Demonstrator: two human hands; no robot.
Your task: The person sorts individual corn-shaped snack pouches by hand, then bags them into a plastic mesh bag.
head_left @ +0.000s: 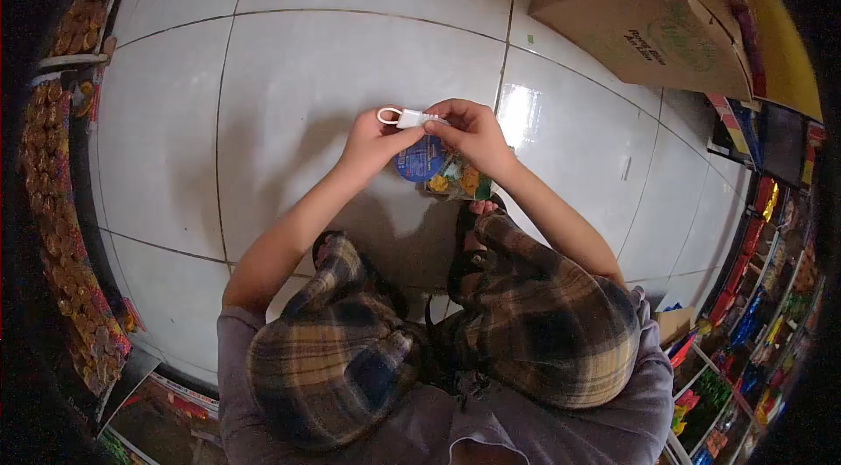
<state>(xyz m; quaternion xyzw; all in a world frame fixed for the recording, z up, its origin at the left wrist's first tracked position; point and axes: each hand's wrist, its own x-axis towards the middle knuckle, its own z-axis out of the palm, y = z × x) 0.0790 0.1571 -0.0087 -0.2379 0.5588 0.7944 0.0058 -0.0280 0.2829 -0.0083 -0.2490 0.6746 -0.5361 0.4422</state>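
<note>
A small white object with a loop at its left end [410,118] is held between both hands in front of the knees. My left hand [375,139] is closed on its left part, beside the loop. My right hand [475,134] pinches its right end, fingers bent round it. Just below the hands is a round blue item with print [419,160]. Beside that lies a colourful packet with yellow, orange and green patches [455,180], partly under my right hand.
White floor tiles [307,70] spread around. A large cardboard box [631,18] stands at the upper right. Shelves of colourful packets [771,272] line the right side. Rows of brown-gold packets [57,220] hang at the left. Knees in plaid shorts [350,351] are below.
</note>
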